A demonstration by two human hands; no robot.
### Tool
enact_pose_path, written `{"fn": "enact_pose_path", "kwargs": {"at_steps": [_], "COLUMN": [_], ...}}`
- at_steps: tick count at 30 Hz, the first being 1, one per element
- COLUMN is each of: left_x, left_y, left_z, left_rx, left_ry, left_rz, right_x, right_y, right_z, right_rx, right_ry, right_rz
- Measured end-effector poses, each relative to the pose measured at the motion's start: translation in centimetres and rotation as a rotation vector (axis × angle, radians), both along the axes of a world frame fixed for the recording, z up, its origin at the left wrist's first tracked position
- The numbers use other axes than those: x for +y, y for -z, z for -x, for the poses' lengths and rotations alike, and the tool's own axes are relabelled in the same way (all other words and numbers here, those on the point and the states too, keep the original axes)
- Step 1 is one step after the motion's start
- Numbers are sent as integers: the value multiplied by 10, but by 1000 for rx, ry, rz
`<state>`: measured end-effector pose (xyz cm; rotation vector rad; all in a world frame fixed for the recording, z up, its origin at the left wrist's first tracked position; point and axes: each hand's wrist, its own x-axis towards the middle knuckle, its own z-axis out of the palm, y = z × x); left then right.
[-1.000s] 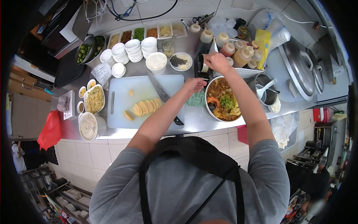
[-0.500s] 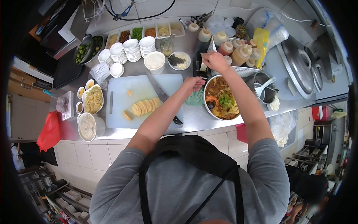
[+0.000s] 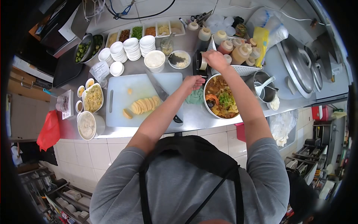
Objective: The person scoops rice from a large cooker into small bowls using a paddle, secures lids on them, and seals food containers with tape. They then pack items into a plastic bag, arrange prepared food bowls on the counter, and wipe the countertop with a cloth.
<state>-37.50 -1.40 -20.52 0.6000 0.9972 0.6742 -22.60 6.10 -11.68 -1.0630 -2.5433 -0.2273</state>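
Observation:
A black tape dispenser [image 3: 196, 65] with a pale roll [image 3: 203, 65] stands behind the bowl of stew. My right hand [image 3: 215, 60] curls its fingers over the dispenser's far right side, closed on it. At the dispenser's near end is my left hand [image 3: 193, 83], its fingers drawn together; what they pinch, if anything, is too small to make out. Just below it lies a crumpled green cloth [image 3: 195, 97]. The round white bowl [image 3: 206, 106] holds stew [image 3: 223, 98] topped with chopped greens. Under my left forearm, a knife [image 3: 158, 88] lies across the white cutting board [image 3: 123, 87] beside sliced yellow food [image 3: 145, 105].
Squeeze bottles [image 3: 238, 52] crowd a white basket [image 3: 246, 70] at the right. A metal pot [image 3: 264, 78] holds ladles. Stacked white dishes [image 3: 131, 48], tubs [image 3: 154, 60] and topping trays [image 3: 150, 31] line the back. A fried-rice-like dish [image 3: 93, 99] sits left of the board.
My left hand has shifted very slightly up, and its fingers lie a little closer to the dispenser. My right hand stays at the dispenser. The counter items look the same.

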Motion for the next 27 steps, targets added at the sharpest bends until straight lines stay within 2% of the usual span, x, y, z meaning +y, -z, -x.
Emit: {"fn": "enact_pose_path", "kwargs": {"at_steps": [10,12,16,18,22,24,25,27], "left_x": [-2,-2,-3,-3,-5,-5,-5,-5], "left_y": [-3,-5,-6,-7,-14,-14,-14,-13], "left_z": [3,3,4,4,5,5,4,3], "left_rx": [14,25,18,12,27,27,25,22], "left_ry": [28,39,39,35,35,35,27,21], "left_rz": [-12,-21,-27,-28,-28,-30,-24,-17], "right_x": [0,-3,-14,-16,-18,-16,-15,-15], "right_y": [-5,-9,-11,-6,-8,-1,4,11], "right_z": [1,2,7,10,13,13,12,15], "right_rx": [-85,-11,80,81,23,-31,-32,-106], "right_ry": [32,35,21,135,207,82,83,34], "right_rz": [67,142,93,137,149,-52,-51,-258]}}
